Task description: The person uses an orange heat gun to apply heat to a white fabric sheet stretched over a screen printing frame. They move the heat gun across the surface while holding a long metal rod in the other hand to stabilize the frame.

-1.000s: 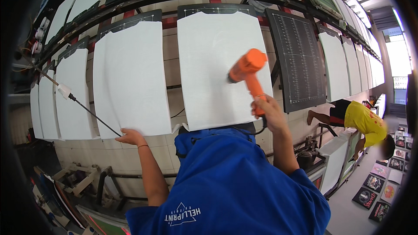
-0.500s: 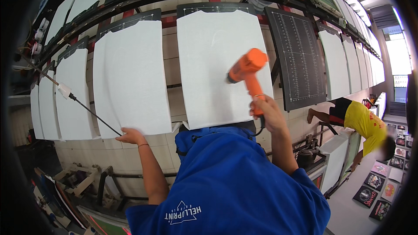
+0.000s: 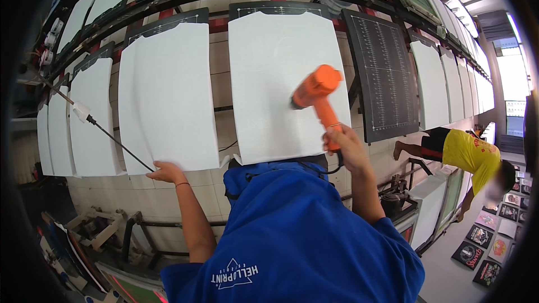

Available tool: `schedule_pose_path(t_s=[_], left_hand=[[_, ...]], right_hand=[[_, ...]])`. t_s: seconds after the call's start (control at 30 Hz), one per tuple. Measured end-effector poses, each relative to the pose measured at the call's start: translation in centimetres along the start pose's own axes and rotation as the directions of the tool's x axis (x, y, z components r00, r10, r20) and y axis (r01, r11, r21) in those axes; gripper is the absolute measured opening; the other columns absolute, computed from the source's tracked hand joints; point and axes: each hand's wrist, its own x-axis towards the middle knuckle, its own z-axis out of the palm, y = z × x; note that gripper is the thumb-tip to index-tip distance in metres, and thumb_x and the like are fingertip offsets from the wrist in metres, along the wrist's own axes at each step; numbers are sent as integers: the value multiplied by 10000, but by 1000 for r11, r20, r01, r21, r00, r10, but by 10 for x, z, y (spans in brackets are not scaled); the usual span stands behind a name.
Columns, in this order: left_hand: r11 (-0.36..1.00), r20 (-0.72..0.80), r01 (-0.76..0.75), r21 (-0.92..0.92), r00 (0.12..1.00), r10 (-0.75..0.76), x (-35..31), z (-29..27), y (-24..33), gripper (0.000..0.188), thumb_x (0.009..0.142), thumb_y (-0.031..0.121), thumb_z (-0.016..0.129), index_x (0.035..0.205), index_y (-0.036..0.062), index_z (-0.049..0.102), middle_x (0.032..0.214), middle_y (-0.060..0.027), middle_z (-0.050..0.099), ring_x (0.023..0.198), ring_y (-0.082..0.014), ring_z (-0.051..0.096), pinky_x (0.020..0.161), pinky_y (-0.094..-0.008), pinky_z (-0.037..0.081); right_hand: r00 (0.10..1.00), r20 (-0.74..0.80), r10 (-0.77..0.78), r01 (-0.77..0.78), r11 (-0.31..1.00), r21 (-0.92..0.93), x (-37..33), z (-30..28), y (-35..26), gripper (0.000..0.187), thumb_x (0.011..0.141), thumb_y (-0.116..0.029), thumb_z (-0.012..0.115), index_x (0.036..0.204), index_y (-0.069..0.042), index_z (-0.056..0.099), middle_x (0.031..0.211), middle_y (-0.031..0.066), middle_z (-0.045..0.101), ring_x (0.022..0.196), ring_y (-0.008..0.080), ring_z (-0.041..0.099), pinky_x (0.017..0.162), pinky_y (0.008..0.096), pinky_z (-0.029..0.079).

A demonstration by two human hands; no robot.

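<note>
fabric (image 3: 275, 59) already spread ahead of right hand (image 3: 349, 147), which grips orange heat gun (image 3: 321, 88); dark board (image 3: 386, 78) rightward uncovered; left hand's (image 3: 167, 172) grip unclear.

Right hand (image 3: 348, 150), right of frame centre, grips an orange heat gun (image 3: 324, 101) over a white panel (image 3: 264, 78) at upper centre; left hand (image 3: 164, 172), left of centre, meets a thin dark rod's (image 3: 120, 145) lower end.

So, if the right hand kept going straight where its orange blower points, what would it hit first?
Probably the white cloth, reached first by the nozzle of the orange blower in the right hand. The gap between is unclear from this view.
</note>
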Motion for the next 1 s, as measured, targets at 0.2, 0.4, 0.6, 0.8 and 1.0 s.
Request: schedule_pose_path(t_s=[0.2, 0.4, 0.6, 0.8, 1.0], left_hand=[[1000, -10, 8, 16, 1000, -8, 2, 0, -2, 713, 1008, 297, 431, 1465, -147, 110, 1430, -389, 279, 1296, -489, 394, 1088, -503, 368], [997, 16, 40, -63, 999, -39, -3, -1, 7, 715, 1009, 299, 422, 1470, -141, 96, 1448, -375, 262, 1306, -477, 393, 1099, -491, 371], [997, 38, 78, -15, 996, -78, -6, -3, 13, 710, 1008, 312, 401, 1481, -119, 93, 1458, -356, 266, 1321, -466, 385, 1101, -486, 380], [994, 38, 92, 60, 995, -95, -17, -13, 27, 701, 1011, 362, 360, 1487, -93, 121, 1451, -332, 303, 1302, -466, 408, 1075, -500, 406], [970, 65, 241, 22, 968, -242, -29, -10, 15, 668, 1014, 386, 346, 1454, -94, 198, 1402, -333, 377, 1251, -468, 461, 1053, -519, 421]], right_hand=[[956, -279, -92, 118, 990, 76, -19, -54, -5, 369, 963, -285, 604, 1194, -3, 548, 795, 21, 579, 672, 113, 572, 550, 216, 434], [967, -247, -59, 70, 997, 35, -18, -32, -13, 366, 964, -297, 607, 1191, -17, 550, 799, 18, 582, 675, 111, 580, 551, 213, 438], [990, 121, 76, -77, 997, 5, -1, 29, -10, 393, 970, -321, 593, 1205, -12, 530, 797, 12, 578, 682, 96, 587, 560, 220, 445], [950, 284, 130, -104, 989, -104, 10, 54, -12, 288, 941, -297, 614, 1025, -29, 547, 796, 24, 590, 694, 101, 600, 574, 239, 450], [985, 162, 62, -51, 996, -73, -2, -6, -6, 313, 962, -285, 594, 1102, -11, 536, 798, 27, 597, 682, 101, 599, 549, 225, 448]])
